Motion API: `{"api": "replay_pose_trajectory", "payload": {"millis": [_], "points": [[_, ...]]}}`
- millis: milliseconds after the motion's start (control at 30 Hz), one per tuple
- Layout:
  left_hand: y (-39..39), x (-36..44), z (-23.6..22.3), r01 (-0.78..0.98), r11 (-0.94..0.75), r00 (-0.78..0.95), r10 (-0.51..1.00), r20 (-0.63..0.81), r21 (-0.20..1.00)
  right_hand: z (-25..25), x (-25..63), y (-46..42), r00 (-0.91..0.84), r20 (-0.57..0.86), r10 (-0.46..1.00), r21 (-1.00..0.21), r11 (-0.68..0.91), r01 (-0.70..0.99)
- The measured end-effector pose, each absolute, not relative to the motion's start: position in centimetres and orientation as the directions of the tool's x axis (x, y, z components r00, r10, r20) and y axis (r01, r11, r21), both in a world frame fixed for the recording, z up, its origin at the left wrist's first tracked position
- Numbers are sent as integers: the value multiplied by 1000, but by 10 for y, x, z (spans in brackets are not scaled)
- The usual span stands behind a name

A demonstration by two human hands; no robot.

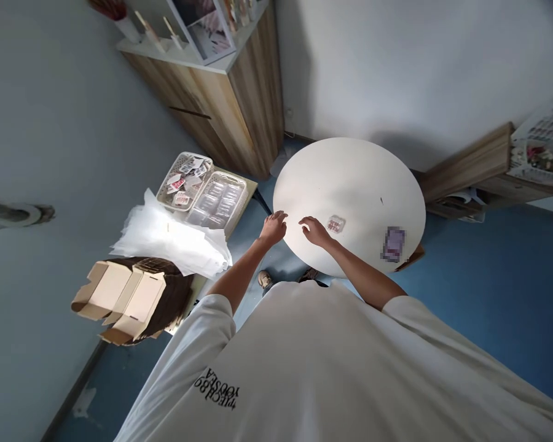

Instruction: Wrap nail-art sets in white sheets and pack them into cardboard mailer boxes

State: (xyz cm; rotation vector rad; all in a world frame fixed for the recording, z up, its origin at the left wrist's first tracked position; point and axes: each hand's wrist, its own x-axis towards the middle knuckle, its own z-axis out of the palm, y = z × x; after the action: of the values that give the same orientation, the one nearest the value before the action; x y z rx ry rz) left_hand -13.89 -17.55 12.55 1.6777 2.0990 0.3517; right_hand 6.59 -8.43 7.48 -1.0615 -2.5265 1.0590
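Observation:
At the near left edge of the round white table [350,178], my left hand [274,228] is held out with its fingers loosely apart and nothing in it. Across a short gap, my right hand [315,231] is over the tabletop, fingers bent and apart, also holding nothing. Just right of that hand lies a small clear plastic case [336,223] with red and white pieces inside; the hand appears apart from it. A blurred-out purple rectangular thing [393,244] rests near the table's right edge.
On my left, a low table carries a white basket [184,178] of cards, a tray of clear plastic boxes [219,199] and white plastic bags [170,236]. Beside them are open cardboard boxes [124,298]. A wooden cabinet [253,92] stands behind; a wooden shelf [470,166] is at right.

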Motion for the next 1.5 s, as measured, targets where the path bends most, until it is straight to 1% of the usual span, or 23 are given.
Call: {"api": "replay_pose_trajectory", "payload": {"millis": [133, 267, 433, 567, 700, 867, 967, 1067, 1167, 1233, 1300, 1367, 1500], "points": [[-208, -170, 137, 830, 217, -192, 976, -102, 513, 88, 20, -108, -734, -92, 673, -727, 458, 511], [-247, -215, 153, 786, 122, -179, 983, 33, 606, 99, -37, -149, -719, -106, 687, -784, 386, 486], [-301, -287, 163, 732, 113, -294, 942, 162, 672, 114, -117, -206, -681, -120, 722, -859, 269, 436], [-340, -333, 159, 708, 135, -389, 894, 223, 693, 128, -169, -242, -669, -119, 733, -892, 217, 396], [-368, -356, 149, 691, 213, -473, 856, 210, 691, 139, -204, -264, -652, -104, 751, -875, 243, 419], [-386, -366, 135, 633, 261, -526, 835, 159, 729, 138, -234, -272, -612, -106, 784, -837, 262, 481], [-389, -368, 129, 625, 253, -522, 839, 155, 738, 137, -244, -272, -621, -103, 777, -848, 257, 463], [-386, -368, 127, 630, 231, -495, 855, 154, 741, 138, -247, -272, -650, -126, 749, -885, 212, 415], [-383, -368, 128, 621, 215, -477, 867, 145, 754, 141, -248, -271, -662, -145, 735, -893, 191, 408], [-382, -369, 129, 609, 208, -476, 867, 144, 765, 141, -249, -270, -657, -123, 744, -896, 201, 396], [-382, -370, 130, 603, 202, -485, 861, 153, 772, 139, -249, -266, -629, -74, 774, -904, 215, 370], [-382, -371, 131, 607, 197, -491, 854, 169, 770, 137, -249, -258, -565, -29, 825, -913, 208, 351], [-377, -367, 138, 639, 166, -452, 871, 193, 751, 132, -238, -235, -380, -31, 925, -927, 115, 356]]}}
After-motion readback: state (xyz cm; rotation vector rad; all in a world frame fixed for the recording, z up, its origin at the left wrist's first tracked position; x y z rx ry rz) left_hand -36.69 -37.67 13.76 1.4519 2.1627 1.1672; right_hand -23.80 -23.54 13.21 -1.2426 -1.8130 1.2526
